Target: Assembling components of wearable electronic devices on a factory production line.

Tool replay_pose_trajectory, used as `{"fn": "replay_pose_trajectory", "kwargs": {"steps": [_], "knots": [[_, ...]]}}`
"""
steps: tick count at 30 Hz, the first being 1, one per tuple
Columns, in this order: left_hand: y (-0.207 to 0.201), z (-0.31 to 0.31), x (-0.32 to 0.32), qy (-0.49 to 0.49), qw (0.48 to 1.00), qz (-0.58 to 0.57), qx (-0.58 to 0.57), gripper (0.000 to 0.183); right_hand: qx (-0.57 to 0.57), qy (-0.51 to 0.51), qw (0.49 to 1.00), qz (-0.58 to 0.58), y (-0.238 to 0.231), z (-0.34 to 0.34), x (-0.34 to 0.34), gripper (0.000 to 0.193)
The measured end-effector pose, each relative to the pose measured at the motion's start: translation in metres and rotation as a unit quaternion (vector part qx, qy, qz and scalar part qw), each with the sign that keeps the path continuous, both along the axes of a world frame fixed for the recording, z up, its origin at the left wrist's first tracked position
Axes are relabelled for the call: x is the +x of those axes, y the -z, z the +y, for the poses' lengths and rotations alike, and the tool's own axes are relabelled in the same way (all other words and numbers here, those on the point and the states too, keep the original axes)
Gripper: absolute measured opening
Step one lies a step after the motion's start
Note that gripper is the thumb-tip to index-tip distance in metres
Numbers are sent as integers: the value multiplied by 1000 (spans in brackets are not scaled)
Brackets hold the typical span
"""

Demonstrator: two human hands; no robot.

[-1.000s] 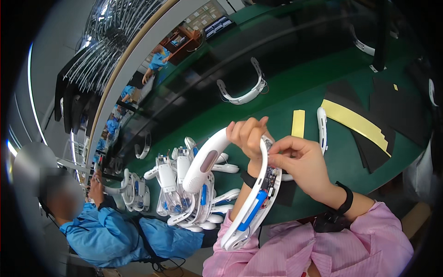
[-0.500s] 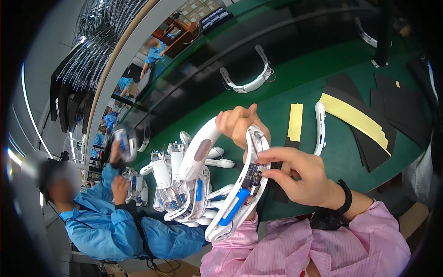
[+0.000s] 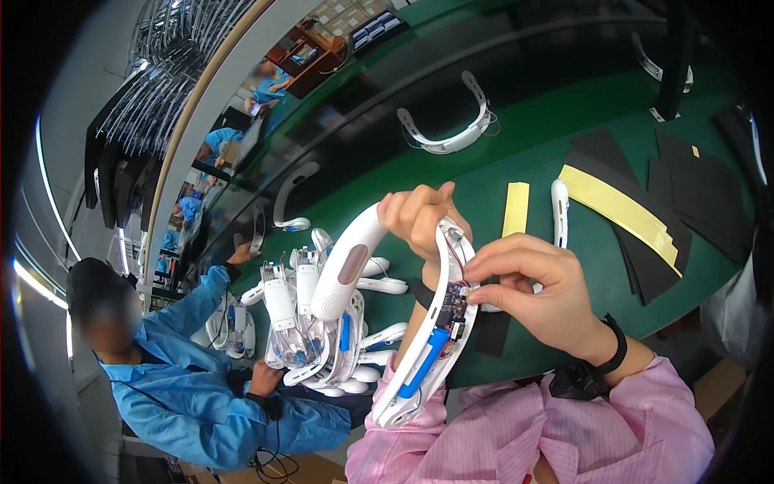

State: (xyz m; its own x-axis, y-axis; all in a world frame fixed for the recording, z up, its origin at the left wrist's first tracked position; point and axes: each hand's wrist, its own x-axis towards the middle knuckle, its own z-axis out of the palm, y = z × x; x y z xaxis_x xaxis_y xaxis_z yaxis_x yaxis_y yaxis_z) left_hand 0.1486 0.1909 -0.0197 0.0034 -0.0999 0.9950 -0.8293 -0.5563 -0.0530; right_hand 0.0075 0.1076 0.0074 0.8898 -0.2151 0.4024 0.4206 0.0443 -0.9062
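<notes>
My left hand (image 3: 426, 219) is closed around the middle bend of a white U-shaped neck massager (image 3: 347, 270), holding it up above the table. One arm of it is a smooth shell with a grille at its end. The other arm lies open, showing a small dark circuit board (image 3: 456, 306), thin red wires and a blue battery (image 3: 425, 363). Over the board, my right hand (image 3: 536, 294) has thumb and forefinger brought together at its edge near the wires. What sits between those fingertips is too small to make out.
Left of my hands lies a pile of white massager parts (image 3: 306, 306). Black sheets (image 3: 597, 149), yellow strips (image 3: 516, 210) and a white curved piece (image 3: 559, 211) lie to the right. Another massager (image 3: 451, 141) rests on the far belt. A co-worker in blue (image 3: 185, 371) works at my left.
My right fingers have moved slightly up along the board and closed together. The massager on the belt has shifted right. The co-worker's raised massager is gone from that hand; one arm now reaches toward the belt.
</notes>
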Motion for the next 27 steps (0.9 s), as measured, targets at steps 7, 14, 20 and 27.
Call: {"fn": "replay_pose_trajectory", "kwargs": {"steps": [7, 14, 20, 27], "knots": [[4, 4, 2, 46, 998, 15, -27, 35, -70, -72, 995, -10, -5, 2, -2, 20], [-7, 24, 28, 172, 849, 257, 429, 29, 326, -217, 891, 230, 18, -44, 13, 33], [-1, 113, 171, 39, 731, 375, 569, 31, -28, 194, 952, 235, 118, -94, -70, 17], [51, 120, 283, -396, 734, 256, 489, 33, -168, 350, 911, 140, 135, -81, -117, 14]]}}
